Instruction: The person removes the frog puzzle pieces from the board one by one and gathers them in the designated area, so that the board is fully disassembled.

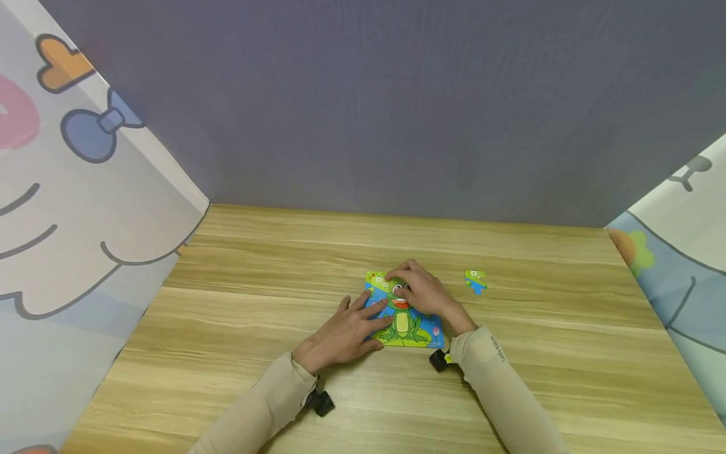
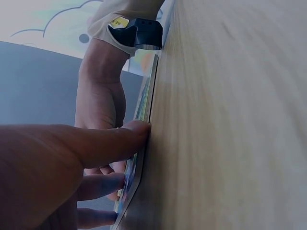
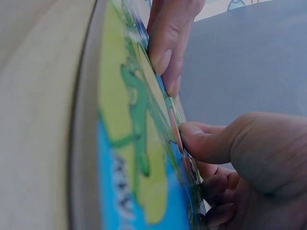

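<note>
A frog jigsaw puzzle (image 1: 401,325) in a thin tray lies on the table, with blue and green around the frog. My left hand (image 1: 347,329) rests on its left side, fingers spread over the picture. In the left wrist view, the left thumb (image 2: 112,143) touches the tray's edge. Over the frog's head, my right hand (image 1: 424,291) holds bent fingers and thumb around the puzzle piece with the eyes (image 1: 399,288). The right wrist view shows the right thumb (image 3: 199,139) pressed against the puzzle's surface; the palm hides the upper right corner in the head view.
A loose green and blue puzzle piece (image 1: 475,281) lies on the wooden table (image 1: 283,252), right of the puzzle. A grey panel (image 1: 363,113) stands behind the table, with cartoon-printed walls on both sides. Black wrist cameras sit under both sleeves.
</note>
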`<action>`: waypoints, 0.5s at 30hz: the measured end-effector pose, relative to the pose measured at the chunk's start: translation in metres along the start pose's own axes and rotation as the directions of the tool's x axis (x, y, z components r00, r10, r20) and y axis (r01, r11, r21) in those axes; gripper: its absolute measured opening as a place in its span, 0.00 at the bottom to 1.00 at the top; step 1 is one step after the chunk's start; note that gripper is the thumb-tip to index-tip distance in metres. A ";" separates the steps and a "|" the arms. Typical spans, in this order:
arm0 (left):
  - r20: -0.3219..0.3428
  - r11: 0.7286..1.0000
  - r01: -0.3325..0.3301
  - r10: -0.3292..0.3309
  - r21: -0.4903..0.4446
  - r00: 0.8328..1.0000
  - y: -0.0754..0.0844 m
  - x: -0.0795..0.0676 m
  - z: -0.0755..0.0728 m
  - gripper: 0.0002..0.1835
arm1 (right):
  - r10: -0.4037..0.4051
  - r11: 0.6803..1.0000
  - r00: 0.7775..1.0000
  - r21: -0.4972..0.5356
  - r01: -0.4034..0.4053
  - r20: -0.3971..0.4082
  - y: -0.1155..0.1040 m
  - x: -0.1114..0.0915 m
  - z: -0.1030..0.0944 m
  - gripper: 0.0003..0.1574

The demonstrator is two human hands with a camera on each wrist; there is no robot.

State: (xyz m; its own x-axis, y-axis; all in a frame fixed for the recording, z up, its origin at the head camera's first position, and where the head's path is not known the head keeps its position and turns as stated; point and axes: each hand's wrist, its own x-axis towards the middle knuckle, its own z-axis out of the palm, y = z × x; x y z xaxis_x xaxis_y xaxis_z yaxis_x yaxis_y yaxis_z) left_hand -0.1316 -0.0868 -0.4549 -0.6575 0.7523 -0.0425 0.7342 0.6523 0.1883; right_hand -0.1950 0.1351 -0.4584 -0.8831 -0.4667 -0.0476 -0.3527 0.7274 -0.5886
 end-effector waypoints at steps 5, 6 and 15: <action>0.001 1.000 -0.001 0.001 -0.015 1.000 0.000 0.000 0.000 0.28 | -0.009 1.000 1.000 -0.009 0.009 0.000 0.001 0.000 0.000 0.19; 0.001 1.000 -0.001 0.001 -0.018 1.000 0.000 0.000 0.000 0.28 | -0.010 1.000 1.000 -0.010 0.010 0.000 0.001 0.000 0.000 0.19; 0.011 1.000 0.011 -0.011 -0.029 1.000 0.000 0.000 -0.001 0.28 | 0.007 1.000 1.000 -0.029 -0.007 -0.011 -0.002 -0.002 -0.001 0.28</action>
State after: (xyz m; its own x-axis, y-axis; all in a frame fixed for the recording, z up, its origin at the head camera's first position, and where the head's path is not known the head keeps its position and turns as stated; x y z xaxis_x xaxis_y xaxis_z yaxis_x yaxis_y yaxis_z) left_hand -0.1316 -0.0864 -0.4541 -0.6634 0.7461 -0.0558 0.7215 0.6577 0.2167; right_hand -0.1929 0.1354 -0.4563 -0.8889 -0.4560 -0.0425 -0.3552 0.7450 -0.5646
